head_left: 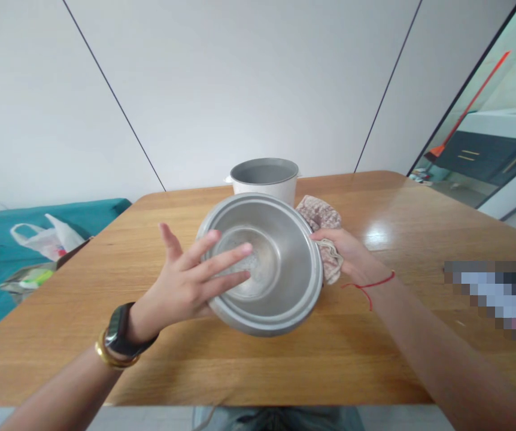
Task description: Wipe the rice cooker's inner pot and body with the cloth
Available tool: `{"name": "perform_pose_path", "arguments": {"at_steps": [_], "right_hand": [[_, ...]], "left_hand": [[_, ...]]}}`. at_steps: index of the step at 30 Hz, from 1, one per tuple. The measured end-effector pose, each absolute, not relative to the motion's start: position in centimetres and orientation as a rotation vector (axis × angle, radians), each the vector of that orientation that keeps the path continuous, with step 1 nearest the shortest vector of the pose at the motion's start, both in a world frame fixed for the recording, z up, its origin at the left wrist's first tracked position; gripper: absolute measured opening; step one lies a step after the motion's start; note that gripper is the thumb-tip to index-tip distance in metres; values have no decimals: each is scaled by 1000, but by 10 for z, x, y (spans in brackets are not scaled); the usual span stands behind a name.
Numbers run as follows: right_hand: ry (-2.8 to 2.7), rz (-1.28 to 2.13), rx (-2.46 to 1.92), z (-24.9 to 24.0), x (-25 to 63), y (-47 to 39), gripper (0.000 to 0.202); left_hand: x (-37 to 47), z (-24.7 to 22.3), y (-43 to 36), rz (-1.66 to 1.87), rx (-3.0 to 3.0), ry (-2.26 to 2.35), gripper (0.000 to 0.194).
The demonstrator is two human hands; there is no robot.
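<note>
The person's right hand (351,252) pinches the near-right rim of a tilted silver pot (294,260), a patterned cloth (319,212) bunched at that grip. Left of it, the left hand (190,286) is spread, fingers before the pot's opening; contact is unclear. Beyond the grip, a white cooker body (267,190) stands on a wooden table (388,209).

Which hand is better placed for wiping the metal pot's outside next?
Probably the right hand: it holds the patterned cloth against the metal pot, while the left hand, without cloth, is spread over the opening.
</note>
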State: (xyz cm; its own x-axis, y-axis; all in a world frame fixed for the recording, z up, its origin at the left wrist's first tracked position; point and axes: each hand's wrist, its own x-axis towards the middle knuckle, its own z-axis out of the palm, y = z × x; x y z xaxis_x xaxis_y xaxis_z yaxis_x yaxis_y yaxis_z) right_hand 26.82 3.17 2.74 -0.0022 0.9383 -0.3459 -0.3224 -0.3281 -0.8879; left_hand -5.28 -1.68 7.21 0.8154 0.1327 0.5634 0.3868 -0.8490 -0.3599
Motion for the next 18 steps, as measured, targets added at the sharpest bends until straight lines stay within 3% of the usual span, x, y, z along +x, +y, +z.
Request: {"name": "perform_pose_path", "arguments": {"at_steps": [1,4,8,13,18], "right_hand": [[-752,1490,-1214,29,266,29,10],[-833,1304,-1099,39,260,19,22],[-1165,941,-1031,55,249,-1,30],[-1723,80,-1042,60,208,-39,21],[-1901,-227,-865,78,193,-47,37]], "left_hand": [[-52,74,-18,-655,-2520,-326,17],[-47,78,-25,-582,-2554,-257,33],[-37,77,-27,-808,-2493,-431,37],[-18,70,-5,-1094,-2351,-720,34],[-13,71,-3,-1396,-2232,-806,36]]}}
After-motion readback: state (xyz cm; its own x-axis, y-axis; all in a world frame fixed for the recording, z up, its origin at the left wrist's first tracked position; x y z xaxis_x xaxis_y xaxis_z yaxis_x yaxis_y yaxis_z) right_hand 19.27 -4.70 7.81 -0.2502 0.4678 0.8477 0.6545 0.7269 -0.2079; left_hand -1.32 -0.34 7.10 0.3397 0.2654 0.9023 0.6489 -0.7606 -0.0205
